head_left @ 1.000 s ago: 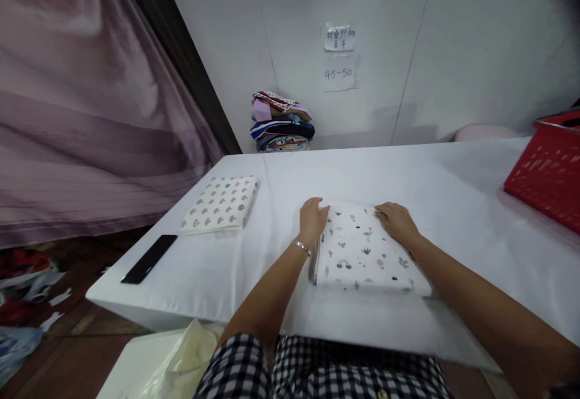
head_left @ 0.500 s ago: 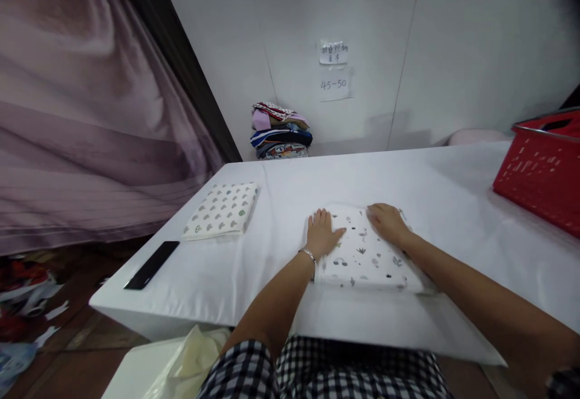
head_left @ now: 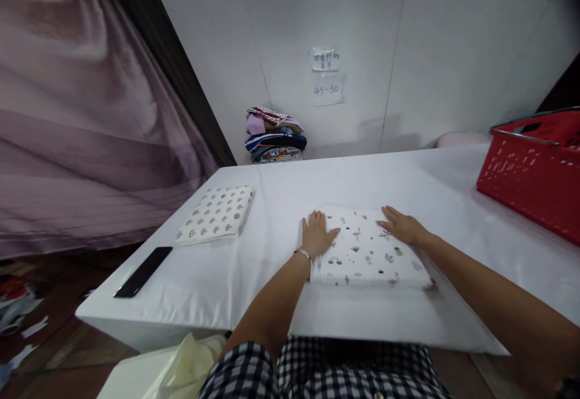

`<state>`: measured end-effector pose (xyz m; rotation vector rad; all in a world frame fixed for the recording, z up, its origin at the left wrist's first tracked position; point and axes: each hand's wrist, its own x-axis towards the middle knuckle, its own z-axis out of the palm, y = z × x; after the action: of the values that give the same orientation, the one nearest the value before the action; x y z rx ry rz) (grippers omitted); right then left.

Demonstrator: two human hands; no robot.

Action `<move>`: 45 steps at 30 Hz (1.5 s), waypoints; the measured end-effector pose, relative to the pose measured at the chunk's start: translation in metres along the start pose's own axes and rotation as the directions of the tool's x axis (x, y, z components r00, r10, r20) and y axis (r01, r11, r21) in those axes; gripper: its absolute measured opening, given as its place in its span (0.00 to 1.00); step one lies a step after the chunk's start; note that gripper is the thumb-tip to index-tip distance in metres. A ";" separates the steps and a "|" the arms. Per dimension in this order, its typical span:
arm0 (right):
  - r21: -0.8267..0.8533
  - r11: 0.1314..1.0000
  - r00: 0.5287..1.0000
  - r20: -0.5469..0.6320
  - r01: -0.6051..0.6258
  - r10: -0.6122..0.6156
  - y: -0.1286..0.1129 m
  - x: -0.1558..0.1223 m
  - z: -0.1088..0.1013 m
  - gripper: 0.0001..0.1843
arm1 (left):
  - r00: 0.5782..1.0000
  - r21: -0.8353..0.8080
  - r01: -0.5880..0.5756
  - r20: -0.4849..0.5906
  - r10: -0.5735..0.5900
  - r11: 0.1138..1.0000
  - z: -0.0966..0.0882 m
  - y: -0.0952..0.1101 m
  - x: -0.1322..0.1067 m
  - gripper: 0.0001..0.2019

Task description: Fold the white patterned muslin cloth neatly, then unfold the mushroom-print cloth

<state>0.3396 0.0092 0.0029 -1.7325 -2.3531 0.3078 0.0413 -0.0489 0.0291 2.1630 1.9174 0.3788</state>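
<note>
Folded white cloth w/ small desert-type prints lies flat near the front edge of the bench, strip of white cover btwn it & the drop. L hand rests palm down over its L side, grip spread, fingers splayed, thumb out across the print. R hand lies on the back R corner, grip also spread, fingers fairly straight, thumb apart; neither pinches the fabric.

Room to move: wide white stretch behind the cloth to the far edge, more on the R up to the red basket, & a gap on the L to a 2nd folded cloth, grey mushroom-like print, its back corner close to the L edge. Black phone sits just in front of that one, near the L edge.

Bench cover's white, slightly creased. Textile stack at the back by the pale wall; can't tell if it's on the bench or just behind. Two handwritten notes above. Mauve curtain hangs L.
</note>
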 end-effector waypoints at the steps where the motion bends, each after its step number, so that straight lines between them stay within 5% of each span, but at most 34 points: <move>1: 0.026 0.999 1.000 -0.008 -0.022 0.022 0.005 -0.002 0.001 0.34 | 1.000 0.000 0.003 0.002 -0.003 1.000 0.000 0.000 0.000 0.35; 8: 0.261 0.953 0.985 -0.040 -0.152 0.168 0.001 -0.025 0.007 0.35 | 1.000 -0.042 0.013 0.013 -0.012 0.999 0.001 -0.002 -0.001 0.34; 15: 0.514 0.810 0.947 0.018 -0.283 0.320 -0.017 -0.086 0.003 0.36 | 0.999 -0.284 0.005 -0.030 -0.014 0.959 -0.006 -0.009 -0.004 0.30; 22: 0.634 0.726 0.937 -0.009 -0.264 0.349 -0.034 -0.148 0.004 0.35 | 0.941 -0.497 0.122 -0.219 -0.260 0.859 -0.009 -0.020 -0.076 0.18; 29: 0.627 0.747 0.889 -0.184 -0.221 0.418 -0.050 -0.149 0.021 0.31 | 0.924 -0.411 0.221 -0.201 -0.325 0.884 -0.006 -0.005 -0.132 0.16; 39: 0.586 0.780 0.874 -0.234 -0.222 0.425 -0.051 -0.148 0.024 0.31 | 0.933 -0.314 0.151 -0.267 -0.240 0.937 -0.001 -0.001 -0.121 0.08; 45: 0.538 0.822 0.901 -0.238 -0.188 0.362 -0.064 -0.156 0.025 0.31 | 0.911 -0.306 0.253 -0.243 -0.332 0.918 -0.008 -0.010 -0.116 0.09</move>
<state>0.3194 -0.1598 -0.0091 -1.6936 -1.5903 0.5700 0.0164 -0.1629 0.0279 1.6852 2.1566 0.8824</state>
